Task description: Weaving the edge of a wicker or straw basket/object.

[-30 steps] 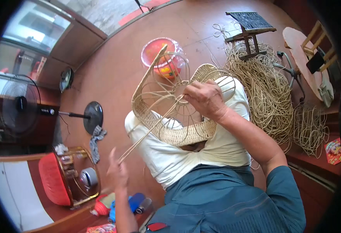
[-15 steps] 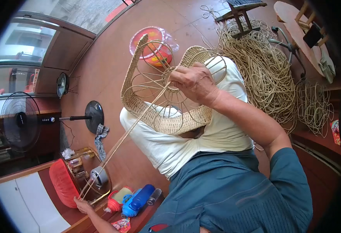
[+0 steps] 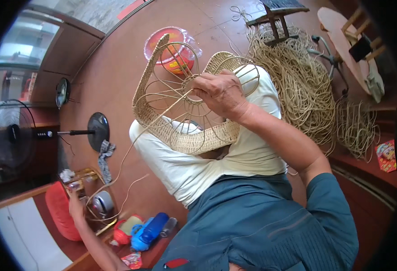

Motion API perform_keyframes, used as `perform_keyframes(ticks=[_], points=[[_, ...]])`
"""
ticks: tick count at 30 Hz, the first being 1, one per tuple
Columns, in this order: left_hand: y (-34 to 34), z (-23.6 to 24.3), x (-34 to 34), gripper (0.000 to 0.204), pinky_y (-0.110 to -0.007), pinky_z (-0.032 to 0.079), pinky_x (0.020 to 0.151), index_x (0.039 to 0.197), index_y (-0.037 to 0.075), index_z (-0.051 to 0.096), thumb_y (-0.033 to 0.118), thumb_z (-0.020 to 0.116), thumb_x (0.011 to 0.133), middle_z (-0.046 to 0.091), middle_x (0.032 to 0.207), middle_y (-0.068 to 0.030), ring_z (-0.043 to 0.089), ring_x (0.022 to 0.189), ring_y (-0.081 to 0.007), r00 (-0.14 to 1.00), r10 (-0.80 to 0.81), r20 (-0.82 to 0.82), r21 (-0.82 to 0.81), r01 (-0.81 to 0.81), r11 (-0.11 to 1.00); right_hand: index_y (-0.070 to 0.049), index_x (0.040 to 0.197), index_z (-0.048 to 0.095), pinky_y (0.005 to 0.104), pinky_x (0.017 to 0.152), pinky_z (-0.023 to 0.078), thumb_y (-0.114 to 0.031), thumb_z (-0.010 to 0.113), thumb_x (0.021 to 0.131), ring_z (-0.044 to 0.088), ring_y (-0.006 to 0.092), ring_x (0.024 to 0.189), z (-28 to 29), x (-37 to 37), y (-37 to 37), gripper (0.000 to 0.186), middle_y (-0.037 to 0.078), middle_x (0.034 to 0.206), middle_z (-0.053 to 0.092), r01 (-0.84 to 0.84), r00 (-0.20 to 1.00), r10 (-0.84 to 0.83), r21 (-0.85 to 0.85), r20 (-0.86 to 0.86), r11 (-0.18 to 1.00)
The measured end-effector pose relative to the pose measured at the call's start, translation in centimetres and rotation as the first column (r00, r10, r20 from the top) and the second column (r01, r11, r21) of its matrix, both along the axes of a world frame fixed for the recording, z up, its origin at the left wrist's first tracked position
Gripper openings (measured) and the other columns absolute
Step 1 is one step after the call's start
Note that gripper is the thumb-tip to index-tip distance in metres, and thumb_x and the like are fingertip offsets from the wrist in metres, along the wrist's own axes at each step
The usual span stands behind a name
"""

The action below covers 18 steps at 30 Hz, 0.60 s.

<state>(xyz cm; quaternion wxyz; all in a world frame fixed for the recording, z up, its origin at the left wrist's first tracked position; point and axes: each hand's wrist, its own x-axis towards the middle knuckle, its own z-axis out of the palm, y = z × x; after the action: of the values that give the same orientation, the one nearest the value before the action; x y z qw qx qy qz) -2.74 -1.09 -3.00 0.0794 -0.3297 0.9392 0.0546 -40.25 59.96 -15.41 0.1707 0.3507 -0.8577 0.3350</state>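
Mid-weave: right hand point(image 3: 221, 92) pinching strand point(image 3: 130, 149) at basket point(image 3: 185, 135); left hand point(image 3: 75, 205) clasping its far end. Next, tension needed.

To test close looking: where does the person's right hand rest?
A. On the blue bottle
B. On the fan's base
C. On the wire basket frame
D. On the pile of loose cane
C: the right hand grips the centre of the part-woven basket frame on the lap.
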Motion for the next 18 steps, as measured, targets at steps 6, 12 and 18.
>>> perform_keyframes(ticks=[6, 12, 18], points=[[36.9, -2.6, -22.6, 0.039, -0.044, 0.053, 0.11, 0.144, 0.002, 0.069, 0.01, 0.063, 0.106, 0.073, 0.136, -0.0199, 0.07, 0.122, -0.0372, 0.635, -0.475, -0.609, 0.043, 0.625, 0.78, -0.018, 0.099, 0.072, 0.0412, 0.076, 0.05, -0.03, 0.075, 0.098, 0.073, 0.0249, 0.081, 1.1, 0.1, -1.5, 0.013, 0.0, 0.091, 0.074, -0.025, 0.998, 0.027, -0.034, 0.053, 0.999], [40.3, -7.5, -28.6, 0.016, -0.043, 0.06, 0.073, 0.118, 0.013, 0.072, 0.024, 0.07, 0.105, 0.074, 0.1, -0.0089, 0.076, 0.09, -0.0302, 0.53, -0.611, -0.588, -0.026, 0.742, 0.669, -0.017, 0.098, 0.071, 0.0407, 0.075, 0.049, -0.032, 0.077, 0.098, 0.071, 0.026, 0.079, 1.3, 0.4, -0.9, 0.015, 0.001, 0.087, 0.071, -0.004, 0.999, 0.006, -0.041, 0.034, 0.999], [38.3, -3.6, -33.7, 0.008, -0.041, 0.059, 0.069, 0.106, 0.014, 0.073, 0.022, 0.072, 0.104, 0.077, 0.097, -0.0051, 0.076, 0.083, -0.029, 0.387, -0.773, -0.503, -0.175, 0.83, 0.529, -0.017, 0.101, 0.068, 0.0377, 0.073, 0.047, -0.031, 0.077, 0.1, 0.073, 0.0202, 0.075, 0.4, 0.2, -0.5, 0.017, 0.0, 0.086, 0.074, -0.01, 1.0, 0.01, -0.108, -0.002, 0.994]])
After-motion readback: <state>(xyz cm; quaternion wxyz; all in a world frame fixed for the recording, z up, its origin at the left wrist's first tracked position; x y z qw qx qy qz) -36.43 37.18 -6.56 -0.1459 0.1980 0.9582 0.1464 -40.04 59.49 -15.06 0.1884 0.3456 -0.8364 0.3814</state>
